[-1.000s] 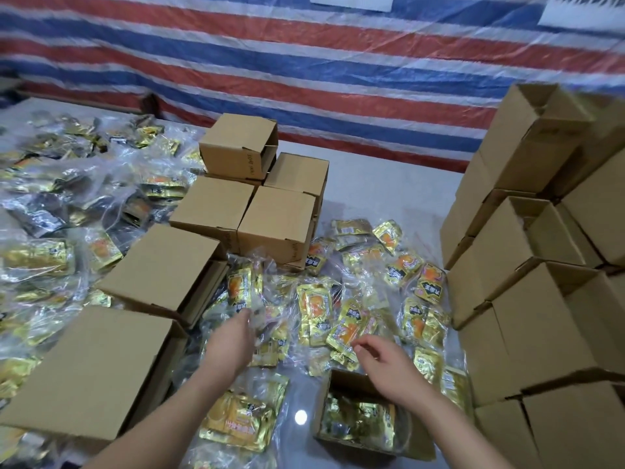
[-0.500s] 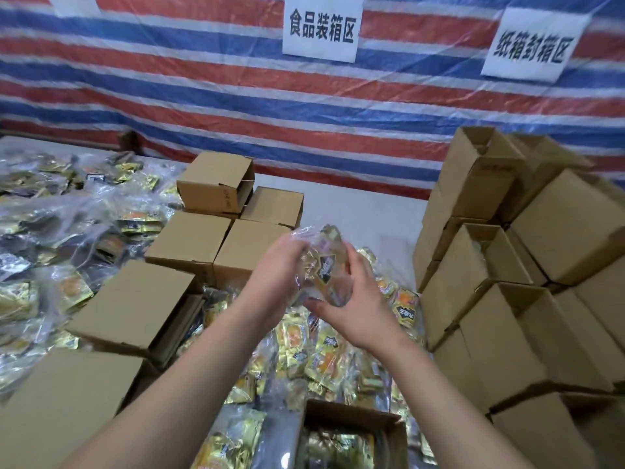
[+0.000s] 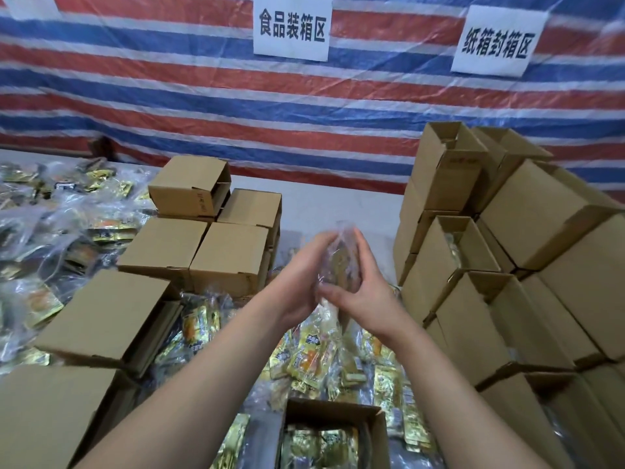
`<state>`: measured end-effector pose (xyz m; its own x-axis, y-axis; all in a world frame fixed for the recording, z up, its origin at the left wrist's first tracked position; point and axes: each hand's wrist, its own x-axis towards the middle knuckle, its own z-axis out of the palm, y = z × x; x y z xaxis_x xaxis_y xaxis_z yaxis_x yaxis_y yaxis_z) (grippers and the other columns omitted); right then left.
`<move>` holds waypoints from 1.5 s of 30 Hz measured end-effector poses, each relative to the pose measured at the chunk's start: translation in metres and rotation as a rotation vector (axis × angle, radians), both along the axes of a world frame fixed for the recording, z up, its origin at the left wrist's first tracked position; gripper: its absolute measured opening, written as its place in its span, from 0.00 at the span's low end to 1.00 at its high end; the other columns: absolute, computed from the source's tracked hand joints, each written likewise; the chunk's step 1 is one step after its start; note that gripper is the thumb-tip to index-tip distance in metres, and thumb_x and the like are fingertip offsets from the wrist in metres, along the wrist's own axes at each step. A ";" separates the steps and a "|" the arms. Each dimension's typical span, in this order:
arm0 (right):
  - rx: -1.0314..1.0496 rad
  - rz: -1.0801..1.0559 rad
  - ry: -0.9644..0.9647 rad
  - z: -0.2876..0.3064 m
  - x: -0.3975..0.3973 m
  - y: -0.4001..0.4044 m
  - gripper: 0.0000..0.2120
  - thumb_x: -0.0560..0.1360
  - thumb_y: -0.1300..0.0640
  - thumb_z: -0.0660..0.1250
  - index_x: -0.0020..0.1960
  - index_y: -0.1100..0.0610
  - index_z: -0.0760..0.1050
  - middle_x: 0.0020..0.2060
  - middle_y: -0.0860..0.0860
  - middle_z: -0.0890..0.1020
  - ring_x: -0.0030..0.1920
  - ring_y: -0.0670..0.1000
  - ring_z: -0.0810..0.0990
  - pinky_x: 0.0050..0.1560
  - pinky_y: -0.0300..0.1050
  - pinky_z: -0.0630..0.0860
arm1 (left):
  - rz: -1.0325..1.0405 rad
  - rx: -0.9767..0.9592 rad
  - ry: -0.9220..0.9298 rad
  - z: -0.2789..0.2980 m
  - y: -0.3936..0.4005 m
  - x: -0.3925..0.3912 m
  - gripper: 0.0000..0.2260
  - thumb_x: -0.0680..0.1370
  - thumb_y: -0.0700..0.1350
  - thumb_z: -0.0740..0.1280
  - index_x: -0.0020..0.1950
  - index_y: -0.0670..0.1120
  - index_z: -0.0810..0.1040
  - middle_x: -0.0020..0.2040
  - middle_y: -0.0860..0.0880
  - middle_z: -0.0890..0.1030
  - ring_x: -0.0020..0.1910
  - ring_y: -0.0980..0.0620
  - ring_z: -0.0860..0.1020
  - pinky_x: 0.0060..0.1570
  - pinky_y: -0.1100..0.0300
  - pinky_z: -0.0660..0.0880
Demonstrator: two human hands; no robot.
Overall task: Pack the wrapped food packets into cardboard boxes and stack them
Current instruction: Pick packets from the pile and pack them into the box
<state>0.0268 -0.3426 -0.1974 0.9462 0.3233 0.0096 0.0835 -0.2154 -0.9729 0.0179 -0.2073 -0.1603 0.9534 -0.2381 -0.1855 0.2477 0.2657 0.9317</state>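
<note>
Head cam: both hands are up in front of the table, left hand [image 3: 301, 275] and right hand [image 3: 363, 286] cupped around a clear-wrapped packet bundle [image 3: 341, 262], fingers curled on it. Right below sits an open box [image 3: 333, 431] with gold packets already inside. Loose packets [image 3: 307, 360] lie between the closed boxes [image 3: 230, 255] on the left and the stacked boxes [image 3: 527, 252] on the right.

Wall signs [image 3: 291, 28] — 食品装箱区, 纸箱封箱区

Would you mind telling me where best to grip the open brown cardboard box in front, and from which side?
Judging by its pose, grip the open brown cardboard box by its two side walls, coming from above. Its top is open and upward-facing, gold foil packets fill the inside, and loose packets crowd its far side, so the walls look the freest hold.
</note>
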 end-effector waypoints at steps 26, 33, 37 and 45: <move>-0.761 0.600 0.215 -0.156 -0.074 -0.031 0.49 0.63 0.31 0.73 0.77 0.44 0.56 0.67 0.36 0.66 0.69 0.40 0.68 0.63 0.24 0.60 | -0.375 0.991 0.065 -0.249 0.040 -0.079 0.16 0.85 0.55 0.51 0.64 0.49 0.71 0.60 0.45 0.79 0.58 0.48 0.77 0.59 0.56 0.72; -0.747 0.580 0.407 -0.189 -0.064 -0.015 0.35 0.67 0.24 0.54 0.67 0.44 0.67 0.57 0.46 0.73 0.52 0.41 0.76 0.58 0.41 0.72 | -0.334 0.996 0.005 -0.258 0.041 -0.075 0.15 0.85 0.54 0.52 0.58 0.46 0.72 0.53 0.45 0.80 0.51 0.48 0.76 0.47 0.59 0.67; -0.856 0.602 0.413 -0.215 -0.064 -0.005 0.30 0.71 0.30 0.59 0.66 0.48 0.71 0.62 0.48 0.79 0.61 0.50 0.77 0.62 0.47 0.72 | -0.329 1.030 -0.022 -0.263 0.039 -0.074 0.13 0.85 0.55 0.52 0.53 0.49 0.70 0.49 0.48 0.79 0.49 0.48 0.76 0.46 0.56 0.70; -0.805 0.503 0.351 -0.228 -0.073 -0.017 0.29 0.75 0.41 0.68 0.74 0.47 0.69 0.63 0.42 0.78 0.62 0.42 0.75 0.57 0.27 0.67 | -0.341 1.028 -0.042 -0.261 0.040 -0.074 0.13 0.85 0.55 0.52 0.54 0.49 0.71 0.49 0.48 0.79 0.48 0.48 0.77 0.50 0.55 0.72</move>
<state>-0.0465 -0.3598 -0.4256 0.6056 0.4737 -0.6394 0.0828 -0.8367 -0.5414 -0.0562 -0.1676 -0.4209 0.8768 -0.2413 -0.4160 0.1229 -0.7239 0.6789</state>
